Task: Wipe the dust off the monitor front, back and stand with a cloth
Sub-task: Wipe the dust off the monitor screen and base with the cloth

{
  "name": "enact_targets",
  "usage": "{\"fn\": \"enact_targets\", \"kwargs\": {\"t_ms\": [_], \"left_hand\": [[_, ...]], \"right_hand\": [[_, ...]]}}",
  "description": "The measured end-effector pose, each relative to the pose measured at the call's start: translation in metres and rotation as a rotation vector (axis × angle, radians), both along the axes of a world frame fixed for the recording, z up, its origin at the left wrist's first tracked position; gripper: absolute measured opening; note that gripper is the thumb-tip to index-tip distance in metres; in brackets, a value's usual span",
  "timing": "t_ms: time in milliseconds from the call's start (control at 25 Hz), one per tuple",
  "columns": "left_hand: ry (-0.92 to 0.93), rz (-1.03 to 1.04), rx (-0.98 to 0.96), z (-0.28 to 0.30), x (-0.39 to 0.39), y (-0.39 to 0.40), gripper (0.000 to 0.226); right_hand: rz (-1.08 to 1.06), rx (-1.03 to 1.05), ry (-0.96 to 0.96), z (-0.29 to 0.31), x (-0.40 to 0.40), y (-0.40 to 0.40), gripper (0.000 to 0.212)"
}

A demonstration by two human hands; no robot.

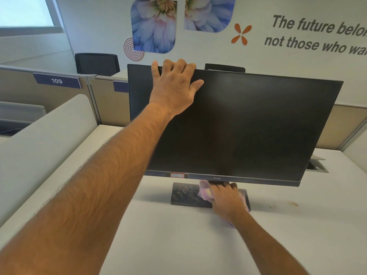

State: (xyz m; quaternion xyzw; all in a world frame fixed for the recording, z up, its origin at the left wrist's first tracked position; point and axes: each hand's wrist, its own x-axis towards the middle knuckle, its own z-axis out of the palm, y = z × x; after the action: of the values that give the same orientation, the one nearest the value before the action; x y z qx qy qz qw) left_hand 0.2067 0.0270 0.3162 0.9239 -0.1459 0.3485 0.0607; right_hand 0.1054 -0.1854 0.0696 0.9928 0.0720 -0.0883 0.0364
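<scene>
Head view: the left hand [174, 90] hooks its fingers over the monitor [248, 124] top edge, thumb on the screen; the right hand [226, 201] presses a pink cloth [204, 192] onto the dusty stand base [186, 195], just under those fingers. A hard rub could rock the tilted panel or smear the thumb across it. No containers show
</scene>
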Motion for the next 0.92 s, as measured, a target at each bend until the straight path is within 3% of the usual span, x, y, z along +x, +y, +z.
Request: {"fn": "enact_targets", "kwargs": {"t_ms": [160, 400, 480, 640, 800, 920], "left_hand": [[0.010, 0.006, 0.009, 0.001, 0.000, 0.000, 0.052], [0.014, 0.001, 0.009, 0.001, 0.000, 0.001, 0.053], [0.016, 0.003, 0.016, 0.001, 0.000, 0.001, 0.053], [0.012, 0.000, 0.005, 0.001, 0.000, 0.001, 0.052], [0.006, 0.005, 0.004, 0.001, 0.000, 0.000, 0.050], [0.004, 0.006, 0.002, 0.000, 0.002, 0.000, 0.050]], "right_hand": [[-0.145, -0.025, 0.051, 0.001, 0.007, 0.012, 0.058], [0.320, 0.029, 0.015, -0.015, -0.017, 0.027, 0.077], [0.374, 0.048, -0.010, -0.023, -0.023, 0.016, 0.078], [0.119, 0.054, -0.133, -0.018, -0.029, -0.026, 0.077], [-0.319, -0.033, -0.089, -0.010, -0.033, -0.062, 0.065], [-0.280, -0.008, -0.044, -0.017, -0.040, -0.062, 0.069]]}}
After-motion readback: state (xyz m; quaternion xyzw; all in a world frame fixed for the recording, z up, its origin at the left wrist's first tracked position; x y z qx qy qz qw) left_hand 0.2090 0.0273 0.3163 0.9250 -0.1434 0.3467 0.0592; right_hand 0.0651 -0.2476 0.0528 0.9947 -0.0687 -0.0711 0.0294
